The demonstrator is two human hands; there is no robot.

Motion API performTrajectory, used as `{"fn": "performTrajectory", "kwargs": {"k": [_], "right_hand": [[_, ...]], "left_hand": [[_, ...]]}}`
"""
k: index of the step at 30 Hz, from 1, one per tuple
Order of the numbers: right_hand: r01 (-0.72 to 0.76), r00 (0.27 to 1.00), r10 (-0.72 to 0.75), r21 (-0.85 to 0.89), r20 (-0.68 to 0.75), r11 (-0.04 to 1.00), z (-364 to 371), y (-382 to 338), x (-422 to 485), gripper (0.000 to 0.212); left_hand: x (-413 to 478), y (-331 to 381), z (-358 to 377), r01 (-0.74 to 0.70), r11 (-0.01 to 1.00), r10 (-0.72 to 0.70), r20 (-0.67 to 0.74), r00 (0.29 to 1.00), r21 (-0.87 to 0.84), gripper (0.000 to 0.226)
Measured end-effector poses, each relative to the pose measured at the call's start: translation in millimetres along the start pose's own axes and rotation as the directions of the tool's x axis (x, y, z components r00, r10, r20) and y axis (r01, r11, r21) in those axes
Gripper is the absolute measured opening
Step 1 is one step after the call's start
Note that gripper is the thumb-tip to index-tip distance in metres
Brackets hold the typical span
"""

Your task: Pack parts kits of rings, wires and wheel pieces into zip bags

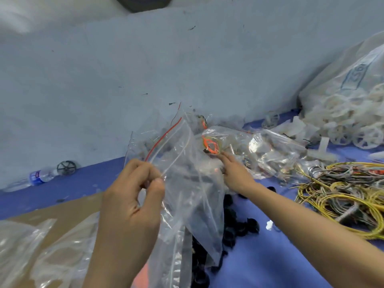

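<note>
Left hand [133,196] pinching zip bag [187,175], right hand [234,172] straight-fingered on packed kit [225,137]; sack [340,94] print illegible.

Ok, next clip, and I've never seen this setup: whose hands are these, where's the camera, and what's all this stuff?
No machine here: a person works with bare hands, and the one picture comes from a camera worn on their head, looking forward and down. The left hand pinches the edge of a clear zip bag. The right hand reaches forward, fingers straight, to a small packed bag with orange loops inside. On the blue table lie black wheel pieces beneath the held bag, tangled yellow wires at right, a large sack of white wheels behind them, cardboard at lower left and a water bottle on its side.
</note>
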State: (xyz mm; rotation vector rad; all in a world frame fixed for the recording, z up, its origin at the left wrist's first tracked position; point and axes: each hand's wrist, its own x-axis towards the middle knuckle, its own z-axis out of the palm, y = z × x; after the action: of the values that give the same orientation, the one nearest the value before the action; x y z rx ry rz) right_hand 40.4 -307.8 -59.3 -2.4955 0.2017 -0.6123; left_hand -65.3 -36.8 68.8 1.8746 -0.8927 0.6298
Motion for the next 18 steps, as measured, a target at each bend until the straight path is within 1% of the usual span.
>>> {"fn": "performTrajectory", "kwargs": {"k": [1, 2, 3, 4, 6, 7, 8, 9, 10, 11, 12, 13, 14, 15, 16, 18], "right_hand": [[-0.003, 0.998, 0.008, -0.077, 0.066, 0.997, 6.1, 6.7, 5.8, 0.056], [0.006, 0.995, 0.012, -0.174, 0.103, 0.985, 11.2, 11.3, 10.8, 0.051], [0.019, 0.995, 0.006, -0.258, 0.097, 0.966, 14.9, 13.4, 13.8, 0.042], [0.016, 0.998, 0.002, -0.308, 0.06, 0.951, 16.6, 11.9, 14.3, 0.033], [-0.03, 0.997, 0.005, -0.305, -0.083, 0.952, 14.5, 7.0, 10.8, 0.02], [-0.065, 0.985, 0.023, -0.245, -0.172, 0.967, 10.0, 4.0, 7.1, 0.015], [-0.098, 0.957, 0.062, -0.114, -0.284, 0.989, 3.1, -0.2, 1.1, 0.01], [-0.11, 0.917, 0.138, 0.094, -0.373, 0.989, -7.0, -4.9, -5.2, 0.006], [-0.099, 0.871, 0.247, 0.342, -0.424, 0.934, -19.6, -11.5, -12.7, 0.009], [-0.076, 0.818, 0.388, 0.589, -0.425, 0.804, -35.6, -18.3, -20.5, 0.014], [-0.035, 0.76, 0.533, 0.795, -0.372, 0.606, -54.6, -25.0, -28.4, 0.017], [0.019, 0.714, 0.645, 0.929, -0.272, 0.37, -74.1, -30.4, -37.1, 0.017], [0.093, 0.691, 0.706, 0.987, -0.158, 0.13, -92.8, -34.9, -47.4, 0.016], [0.161, 0.678, 0.732, 0.986, -0.074, -0.049, -109.2, -38.4, -59.2, 0.016], [0.207, 0.668, 0.743, 0.968, -0.034, -0.142, -123.7, -42.7, -71.9, 0.019], [0.258, 0.67, 0.741, 0.948, -0.035, -0.188, -147.4, -51.5, -93.5, 0.026]], "left_hand": [[0.3, -2.0, -1.5, 0.008, 1.0, -0.008, -0.013, 1.0, -0.01, 0.026], [0.7, -3.8, -2.8, 0.015, 1.0, -0.016, -0.026, 1.0, -0.022, 0.027], [1.2, -4.9, -3.4, 0.019, 0.999, -0.02, -0.036, 0.999, -0.033, 0.028], [1.2, -5.2, -3.4, 0.019, 0.999, -0.021, -0.043, 0.999, -0.043, 0.029], [1.9, -4.5, -2.7, 0.014, 0.999, -0.016, -0.046, 0.999, -0.05, 0.029], [2.1, -3.6, -2.3, 0.011, 0.999, -0.013, -0.042, 0.999, -0.047, 0.028], [2.2, -2.5, -1.9, 0.007, 0.999, -0.009, -0.032, 0.999, -0.043, 0.027], [2.1, -1.0, -1.4, 0.002, 0.999, -0.003, -0.022, 1.0, -0.044, 0.026], [2.0, 0.8, -0.4, -0.004, 0.999, 0.003, -0.01, 1.0, -0.048, 0.025], [1.9, 3.2, 1.3, -0.012, 0.999, 0.012, 0.001, 1.0, -0.049, 0.024], [1.3, 6.3, 3.6, -0.02, 0.999, 0.021, 0.012, 1.0, -0.048, 0.023], [0.6, 9.7, 6.5, -0.029, 0.998, 0.03, 0.027, 0.999, -0.05, 0.021], [-0.2, 13.8, 10.3, -0.04, 0.998, 0.042, 0.046, 0.998, -0.054, 0.02], [-1.2, 18.0, 14.5, -0.053, 0.997, 0.057, 0.071, 0.996, -0.053, 0.019], [-2.3, 22.0, 19.1, -0.071, 0.996, 0.076, 0.1, 0.992, -0.046, 0.018], [-5.9, 28.6, 28.6, -0.102, 0.994, 0.106, 0.155, 0.982, -0.031, 0.017]]}}
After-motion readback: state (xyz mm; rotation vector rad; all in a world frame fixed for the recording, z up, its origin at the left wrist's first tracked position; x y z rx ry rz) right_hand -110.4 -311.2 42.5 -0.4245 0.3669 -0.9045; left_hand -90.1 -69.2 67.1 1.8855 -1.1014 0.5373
